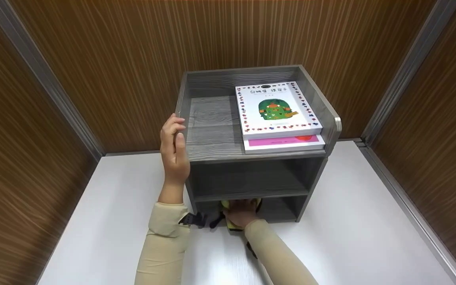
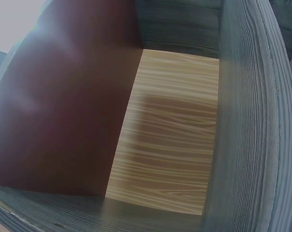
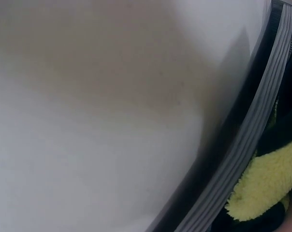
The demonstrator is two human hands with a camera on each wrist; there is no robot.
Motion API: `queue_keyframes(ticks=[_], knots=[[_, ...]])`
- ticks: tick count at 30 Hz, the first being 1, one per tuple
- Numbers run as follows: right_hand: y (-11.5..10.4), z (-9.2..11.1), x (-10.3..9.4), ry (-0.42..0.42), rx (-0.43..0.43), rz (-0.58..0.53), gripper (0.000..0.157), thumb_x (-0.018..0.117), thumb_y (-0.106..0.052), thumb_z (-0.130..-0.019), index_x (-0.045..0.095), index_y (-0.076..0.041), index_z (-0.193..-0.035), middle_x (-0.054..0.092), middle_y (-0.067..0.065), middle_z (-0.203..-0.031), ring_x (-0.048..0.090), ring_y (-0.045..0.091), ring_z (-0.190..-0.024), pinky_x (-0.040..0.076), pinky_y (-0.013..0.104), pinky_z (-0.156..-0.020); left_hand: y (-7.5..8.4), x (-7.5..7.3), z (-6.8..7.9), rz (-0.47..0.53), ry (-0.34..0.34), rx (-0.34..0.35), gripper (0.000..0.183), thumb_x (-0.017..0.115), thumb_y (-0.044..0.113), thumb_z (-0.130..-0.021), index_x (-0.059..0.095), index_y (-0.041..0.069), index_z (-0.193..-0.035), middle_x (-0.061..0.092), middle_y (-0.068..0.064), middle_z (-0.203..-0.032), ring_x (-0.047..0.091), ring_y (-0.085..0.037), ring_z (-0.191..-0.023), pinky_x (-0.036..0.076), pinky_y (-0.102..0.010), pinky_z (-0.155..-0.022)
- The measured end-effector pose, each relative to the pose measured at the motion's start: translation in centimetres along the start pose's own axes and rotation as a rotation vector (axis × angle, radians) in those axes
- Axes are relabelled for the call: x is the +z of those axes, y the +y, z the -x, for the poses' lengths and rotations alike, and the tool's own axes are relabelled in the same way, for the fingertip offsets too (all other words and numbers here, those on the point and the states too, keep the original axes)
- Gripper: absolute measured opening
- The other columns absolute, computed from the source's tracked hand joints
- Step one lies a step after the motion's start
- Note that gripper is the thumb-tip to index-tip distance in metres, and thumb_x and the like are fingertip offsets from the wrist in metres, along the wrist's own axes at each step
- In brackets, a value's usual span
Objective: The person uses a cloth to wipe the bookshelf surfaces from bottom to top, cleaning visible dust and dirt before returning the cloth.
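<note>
Shelf: grey wooden unit (image 1: 212,128) on the white table (image 1: 374,221), and the action sits down low!
Left hand: the left hand (image 1: 173,152) up at the side panel, seemingly to steady the unit, its fingers loosely extended, with no hold on anything visible.
Right hand: deep in the bottom compartment, the right hand (image 1: 240,213) is right on the cloth; pinching or pressing, nobody can tell, its fingertips are hidden.
Cloth: fluffy yellow cloth (image 3: 264,186) with dark parts, under that hand at the compartment's mouth.
Books: white book (image 1: 277,111) atop a pink-banded book (image 1: 285,143), by the top's right wall, probably parked there out of the way.
</note>
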State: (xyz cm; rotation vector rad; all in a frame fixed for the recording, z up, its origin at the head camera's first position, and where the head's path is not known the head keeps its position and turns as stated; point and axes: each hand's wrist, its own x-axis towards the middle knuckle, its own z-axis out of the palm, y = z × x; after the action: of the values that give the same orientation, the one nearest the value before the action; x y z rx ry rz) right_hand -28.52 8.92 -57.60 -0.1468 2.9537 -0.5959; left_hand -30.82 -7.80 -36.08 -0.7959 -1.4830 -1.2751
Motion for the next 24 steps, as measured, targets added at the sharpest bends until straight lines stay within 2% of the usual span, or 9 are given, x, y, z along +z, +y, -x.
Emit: queue_keyframes(ticks=[9,13,14,15,17,18,20,24], knots=[[0.3,0.0,-0.2,-0.014,-0.011,0.032,0.063,0.047,-0.043,-0.092,0.03,-0.017,-0.147,0.031,0.012,-0.147,0.025,0.043,-0.132,0.016,0.066,-0.1,0.0,0.1,0.0,0.012,0.002,0.003,0.02,0.033,-0.001,-0.088,0.049,-0.003,-0.101,0.052,-0.018,-0.112,0.038,-0.039,-0.124,0.026,-0.048,-0.107],[0.9,-0.2,-0.2,-0.029,-0.004,0.055,0.057,0.044,-0.046,-0.093,0.043,-0.013,-0.14,0.038,0.013,-0.143,0.031,0.043,-0.129,0.02,0.065,-0.1,0.0,0.1,0.1,0.002,0.006,0.0,0.02,0.033,-0.006,-0.085,0.048,-0.006,-0.099,0.051,-0.021,-0.11,0.039,-0.043,-0.122,0.027,-0.047,-0.106],[1.1,-0.3,-0.3,-0.031,-0.003,0.057,0.053,0.043,-0.046,-0.094,0.051,-0.011,-0.133,0.041,0.014,-0.141,0.034,0.043,-0.126,0.02,0.065,-0.099,0.2,0.1,0.0,0.0,0.009,-0.002,0.02,0.033,-0.008,-0.084,0.048,-0.007,-0.098,0.051,-0.022,-0.109,0.039,-0.044,-0.121,0.027,-0.046,-0.106],[1.2,-0.3,-0.3,-0.029,-0.002,0.052,0.05,0.043,-0.046,-0.094,0.06,-0.009,-0.122,0.05,0.014,-0.133,0.041,0.043,-0.12,0.02,0.065,-0.099,0.3,0.1,-0.1,-0.003,0.01,-0.003,0.02,0.033,-0.009,-0.084,0.048,-0.009,-0.098,0.05,-0.023,-0.108,0.039,-0.046,-0.12,0.027,-0.046,-0.106],[1.5,-0.4,-0.5,-0.021,-0.004,0.048,0.045,0.043,-0.044,-0.094,0.07,-0.007,-0.097,0.061,0.013,-0.117,0.049,0.041,-0.107,0.021,0.066,-0.098,1.1,0.1,-0.3,-0.009,0.011,-0.009,0.02,0.032,-0.011,-0.083,0.047,-0.011,-0.096,0.05,-0.025,-0.107,0.039,-0.046,-0.12,0.027,-0.046,-0.106],[1.6,-0.4,-0.5,-0.021,-0.003,0.043,0.045,0.043,-0.043,-0.094,0.07,-0.008,-0.085,0.065,0.013,-0.106,0.053,0.039,-0.099,0.021,0.067,-0.098,1.5,0.1,-0.5,-0.01,0.011,-0.009,0.02,0.032,-0.011,-0.082,0.046,-0.012,-0.096,0.05,-0.026,-0.106,0.039,-0.047,-0.119,0.027,-0.045,-0.106],[1.9,-0.5,-0.7,-0.009,0.0,0.039,0.044,0.044,-0.042,-0.094,0.067,-0.011,-0.073,0.067,0.011,-0.098,0.056,0.035,-0.088,0.022,0.067,-0.097,2.4,0.1,-0.9,-0.01,0.008,-0.008,0.019,0.031,-0.012,-0.082,0.046,-0.013,-0.095,0.049,-0.027,-0.105,0.038,-0.049,-0.118,0.027,-0.045,-0.106],[2.4,-0.5,-1.0,-0.017,0.026,0.022,0.045,0.043,-0.042,-0.094,0.06,-0.014,-0.063,0.067,0.009,-0.087,0.058,0.028,-0.072,0.023,0.066,-0.097,3.4,0.1,-1.3,-0.007,0.009,-0.007,0.019,0.032,-0.012,-0.082,0.045,-0.012,-0.095,0.049,-0.027,-0.105,0.039,-0.049,-0.117,0.028,-0.045,-0.106]])
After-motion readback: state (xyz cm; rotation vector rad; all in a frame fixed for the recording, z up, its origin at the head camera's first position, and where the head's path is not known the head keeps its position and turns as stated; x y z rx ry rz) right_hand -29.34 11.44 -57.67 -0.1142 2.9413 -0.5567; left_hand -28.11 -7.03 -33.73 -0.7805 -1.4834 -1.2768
